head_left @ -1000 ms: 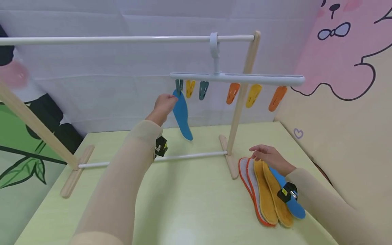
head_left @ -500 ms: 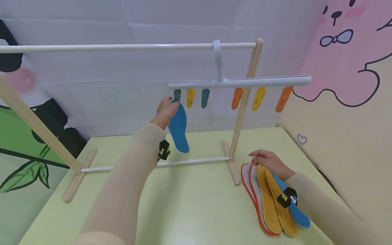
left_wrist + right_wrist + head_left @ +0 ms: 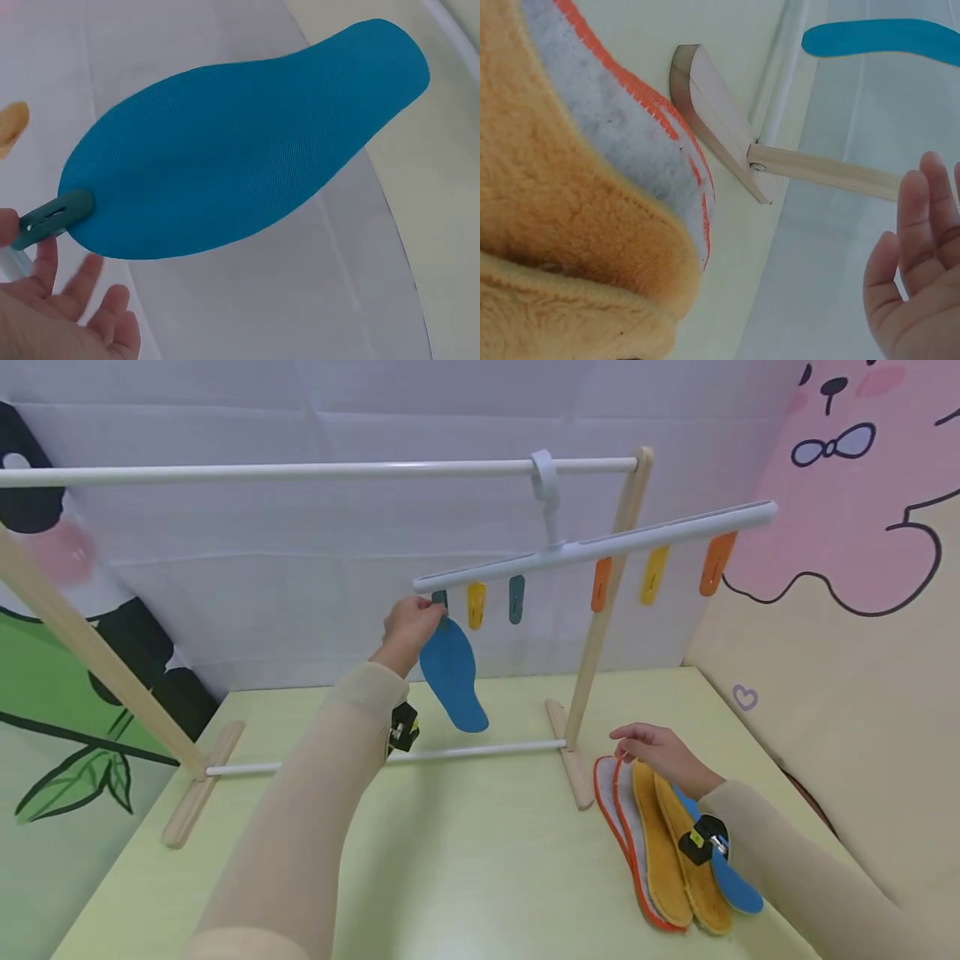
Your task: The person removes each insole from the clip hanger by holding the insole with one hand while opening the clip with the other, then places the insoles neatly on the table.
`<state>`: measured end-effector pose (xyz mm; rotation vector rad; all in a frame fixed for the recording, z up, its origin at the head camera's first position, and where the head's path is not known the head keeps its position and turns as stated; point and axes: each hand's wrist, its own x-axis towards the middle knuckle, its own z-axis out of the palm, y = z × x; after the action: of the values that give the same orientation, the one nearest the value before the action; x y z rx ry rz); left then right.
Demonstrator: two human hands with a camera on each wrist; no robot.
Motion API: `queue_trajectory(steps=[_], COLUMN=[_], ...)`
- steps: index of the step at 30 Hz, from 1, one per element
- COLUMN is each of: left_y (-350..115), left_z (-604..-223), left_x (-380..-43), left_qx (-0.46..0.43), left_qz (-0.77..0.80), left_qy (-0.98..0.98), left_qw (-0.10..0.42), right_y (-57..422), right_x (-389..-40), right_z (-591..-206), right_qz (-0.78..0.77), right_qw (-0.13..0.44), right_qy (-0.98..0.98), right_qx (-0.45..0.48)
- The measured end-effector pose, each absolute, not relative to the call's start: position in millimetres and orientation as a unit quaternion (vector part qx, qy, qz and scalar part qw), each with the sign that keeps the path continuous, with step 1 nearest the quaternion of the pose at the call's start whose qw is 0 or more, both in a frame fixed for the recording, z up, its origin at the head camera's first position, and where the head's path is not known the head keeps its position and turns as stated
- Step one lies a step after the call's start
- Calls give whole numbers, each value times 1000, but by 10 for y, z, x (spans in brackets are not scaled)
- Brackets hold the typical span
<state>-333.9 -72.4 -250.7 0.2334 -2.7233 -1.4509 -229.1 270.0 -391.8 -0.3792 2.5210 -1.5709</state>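
Observation:
A blue insole (image 3: 453, 677) hangs by one end from a dark green clothespin (image 3: 54, 217) at the left end of the white hanger (image 3: 592, 550). My left hand (image 3: 411, 628) pinches this clothespin between thumb and index finger, while the other fingers stay loose. In the left wrist view the clothespin's jaws overlap the insole's wide end. My right hand (image 3: 663, 756) hovers over the tops of the insoles on the table, fingers relaxed and holding nothing. Those are grey insoles with orange edging (image 3: 626, 827), yellow fuzzy insoles (image 3: 660, 852) and a second blue insole (image 3: 738, 885).
The hanger hooks on the white top rail (image 3: 337, 470) of a wooden rack, whose right post (image 3: 609, 610) rises behind it. Several more clothespins hang along it, including a yellow one (image 3: 476, 605) and an orange one (image 3: 717, 564). A lower rail (image 3: 480, 750) crosses the table.
The hanger has tilted, its left end lower and its right end higher. The hanging blue insole has turned to show its broad face. My right hand stays over the insoles.

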Motion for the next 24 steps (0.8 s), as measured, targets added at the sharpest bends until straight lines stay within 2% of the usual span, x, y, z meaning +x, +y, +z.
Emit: queue_trajectory(steps=[8, 24], left_y=[-789, -886], left_z=[-2592, -2749], left_x=[-3277, -2966], left_qx=[50, -19], left_qz=[-542, -569], left_qy=[-838, -822], left_qw=[38, -5], right_y=[2585, 2327], right_x=[-2337, -2388], right_z=[-3904, -3888], right_qz=[-530, -545], right_qw=[82, 96], right_qy=[831, 813], right_qx=[-145, -181])
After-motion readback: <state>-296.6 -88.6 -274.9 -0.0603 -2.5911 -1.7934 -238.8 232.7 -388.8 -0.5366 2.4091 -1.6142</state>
